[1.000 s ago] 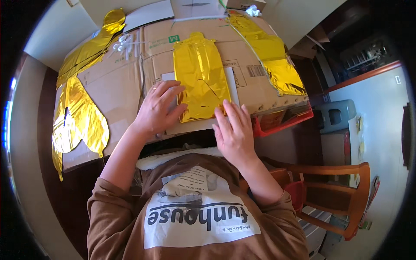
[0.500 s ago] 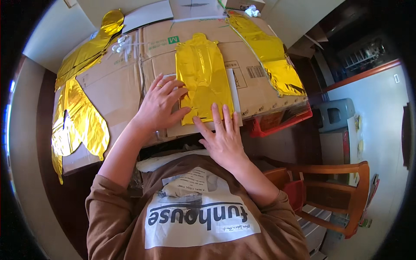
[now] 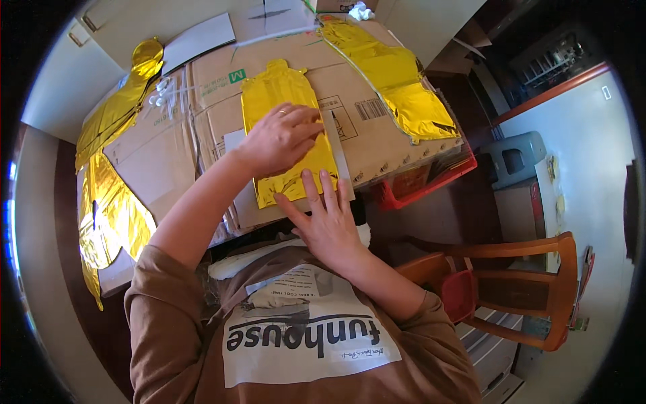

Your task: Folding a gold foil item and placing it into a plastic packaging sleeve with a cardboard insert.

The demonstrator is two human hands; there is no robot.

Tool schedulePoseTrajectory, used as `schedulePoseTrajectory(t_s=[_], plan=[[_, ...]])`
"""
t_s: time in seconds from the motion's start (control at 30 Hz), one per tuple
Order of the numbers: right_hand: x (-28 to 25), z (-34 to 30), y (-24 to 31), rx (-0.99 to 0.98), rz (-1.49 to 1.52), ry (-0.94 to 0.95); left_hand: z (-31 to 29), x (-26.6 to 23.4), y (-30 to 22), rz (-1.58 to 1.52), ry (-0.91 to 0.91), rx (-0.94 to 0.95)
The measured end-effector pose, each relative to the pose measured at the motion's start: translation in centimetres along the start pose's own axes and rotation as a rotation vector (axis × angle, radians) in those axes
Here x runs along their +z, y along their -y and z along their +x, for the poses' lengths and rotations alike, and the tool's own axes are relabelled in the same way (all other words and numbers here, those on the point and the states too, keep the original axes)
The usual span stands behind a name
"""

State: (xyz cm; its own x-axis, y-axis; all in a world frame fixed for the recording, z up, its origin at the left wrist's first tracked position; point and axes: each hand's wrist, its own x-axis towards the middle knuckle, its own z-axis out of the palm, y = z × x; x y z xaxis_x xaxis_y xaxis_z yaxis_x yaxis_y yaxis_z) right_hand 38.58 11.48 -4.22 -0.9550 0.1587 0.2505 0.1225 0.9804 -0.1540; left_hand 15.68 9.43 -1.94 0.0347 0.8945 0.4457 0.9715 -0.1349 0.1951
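A flat gold foil balloon [image 3: 277,87] lies on a pale board [image 3: 346,176] in front of me, on the cardboard. My left hand [image 3: 284,138] is over its middle, a ring on one finger, the fingers loosely bent toward the right. Beneath that hand part of the foil is hidden. With fingers spread, my right hand [image 3: 324,219] rests its fingertips on the balloon's near edge and the board. No grip on the foil shows in either hand.
More gold foil balloons lie at the left [image 3: 118,209] and right [image 3: 397,81] of the cardboard surface [image 3: 161,138]. A white panel [image 3: 200,42] is at the back. On the right are a red crate [image 3: 397,200], a wooden chair [image 3: 515,293] and a grey-blue stool [image 3: 515,158].
My left hand has moved right, from the balloon's left edge to over its middle. The right hand stays at the near edge. The whole view has shifted slightly.
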Motion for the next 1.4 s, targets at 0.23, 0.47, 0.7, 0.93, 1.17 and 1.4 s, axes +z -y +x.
schedulePoseTrajectory(t_s=[0.23,0.47,0.7,0.93,1.17,1.4], plan=[[-0.8,0.2,-0.2,0.028,0.086,0.071,-3.3,0.2,-7.1,-0.160,-0.280,-0.440],[-5.4,1.2,-3.8,0.063,0.668,-0.007,-4.1,2.0,-6.8,-0.125,-0.250,-0.534],[-6.5,9.3,-14.1,0.547,0.961,0.281,-2.3,-0.2,-10.5,0.271,-0.108,-0.534],[-5.1,15.9,-14.9,0.655,0.832,0.565,-3.7,2.1,-10.1,0.248,-0.019,-0.696],[-5.4,16.5,-13.6,0.621,0.789,0.635,-3.7,2.1,-10.0,0.200,-0.010,-0.721],[-8.3,11.4,-12.4,0.496,0.497,0.602,-4.0,1.4,-9.8,0.078,-0.086,-0.761]])
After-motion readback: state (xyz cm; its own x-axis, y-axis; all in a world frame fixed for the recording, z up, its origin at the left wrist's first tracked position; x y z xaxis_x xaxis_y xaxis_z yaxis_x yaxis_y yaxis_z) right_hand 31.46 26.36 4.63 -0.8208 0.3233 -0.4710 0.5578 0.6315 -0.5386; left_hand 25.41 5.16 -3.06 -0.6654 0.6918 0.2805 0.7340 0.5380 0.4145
